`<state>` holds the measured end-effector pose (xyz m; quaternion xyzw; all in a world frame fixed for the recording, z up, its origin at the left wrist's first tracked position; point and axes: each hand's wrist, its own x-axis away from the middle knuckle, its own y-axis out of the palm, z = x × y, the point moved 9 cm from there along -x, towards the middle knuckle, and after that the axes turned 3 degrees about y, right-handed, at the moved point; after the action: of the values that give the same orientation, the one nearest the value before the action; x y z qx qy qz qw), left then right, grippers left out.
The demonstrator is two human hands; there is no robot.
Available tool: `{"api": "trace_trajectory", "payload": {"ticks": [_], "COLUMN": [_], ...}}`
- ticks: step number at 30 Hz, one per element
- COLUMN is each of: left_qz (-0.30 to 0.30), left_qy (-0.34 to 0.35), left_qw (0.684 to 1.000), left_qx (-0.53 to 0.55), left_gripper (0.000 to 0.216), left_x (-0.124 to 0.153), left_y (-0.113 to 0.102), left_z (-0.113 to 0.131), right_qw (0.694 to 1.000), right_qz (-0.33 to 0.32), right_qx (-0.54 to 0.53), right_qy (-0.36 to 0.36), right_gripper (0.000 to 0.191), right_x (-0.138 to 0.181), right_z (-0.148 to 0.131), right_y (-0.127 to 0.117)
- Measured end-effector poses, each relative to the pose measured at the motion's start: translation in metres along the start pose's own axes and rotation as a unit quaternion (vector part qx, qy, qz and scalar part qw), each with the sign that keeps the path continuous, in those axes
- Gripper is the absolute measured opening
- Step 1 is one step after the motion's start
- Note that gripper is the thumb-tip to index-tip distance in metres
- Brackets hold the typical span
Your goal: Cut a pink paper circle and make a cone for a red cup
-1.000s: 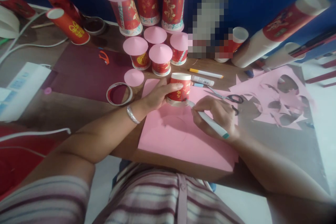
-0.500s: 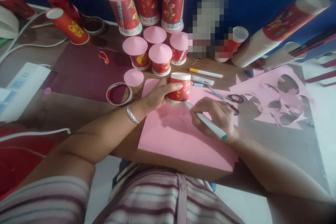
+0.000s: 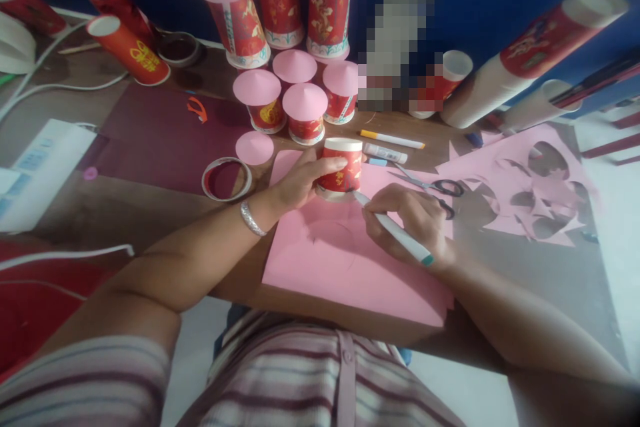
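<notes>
My left hand [image 3: 300, 180] is wrapped round a small red paper cup [image 3: 343, 167] that stands upside down on a pink paper sheet [image 3: 350, 260]. My right hand [image 3: 410, 220] pinches a white marker with a green end [image 3: 395, 232]; its tip touches the paper at the cup's lower right rim. A faint drawn circle [image 3: 333, 240] shows on the pink sheet below the cup.
Behind stand several red cups topped with pink paper cones [image 3: 295, 90]. Scissors [image 3: 435, 188], a glue stick [image 3: 385, 152] and a yellow-capped pen [image 3: 393, 139] lie to the right, beside cut pink scraps [image 3: 530, 187]. A tape roll [image 3: 227, 179] and a loose pink cone [image 3: 255, 147] sit left.
The marker tip has shifted slightly along the cup's rim; my left hand and the cup have stayed in place.
</notes>
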<state>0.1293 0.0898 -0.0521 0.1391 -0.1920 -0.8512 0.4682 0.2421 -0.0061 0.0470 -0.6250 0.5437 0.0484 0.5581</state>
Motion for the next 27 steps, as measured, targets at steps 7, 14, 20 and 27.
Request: {"api": "trace_trajectory", "payload": {"ticks": [7, 14, 20, 27], "left_qz": [0.015, 0.020, 0.017, 0.027], "left_qy": [-0.009, -0.010, -0.011, 0.002], "left_qw": [1.000, 0.999, 0.999, 1.000], "left_qx": [0.015, 0.025, 0.026, 0.009], "left_gripper": [0.036, 0.037, 0.037, 0.032], "left_x": [0.0004, 0.0001, 0.0008, 0.0002], "left_y": [-0.0053, -0.0053, -0.0062, -0.0059], "left_z": [-0.0039, -0.0024, -0.0043, -0.0001], "right_qw": [1.000, 1.000, 1.000, 1.000], "right_qz": [0.008, 0.012, 0.009, -0.011], "right_qx": [0.010, 0.015, 0.012, -0.007], "right_qy": [0.013, 0.014, 0.017, 0.020], "right_gripper": [0.024, 0.023, 0.022, 0.022], "right_x": [-0.0005, -0.0006, -0.0014, -0.0006], "right_z": [0.0053, 0.0065, 0.0060, 0.0036], "right_y": [-0.0031, -0.0033, -0.0034, -0.0004]}}
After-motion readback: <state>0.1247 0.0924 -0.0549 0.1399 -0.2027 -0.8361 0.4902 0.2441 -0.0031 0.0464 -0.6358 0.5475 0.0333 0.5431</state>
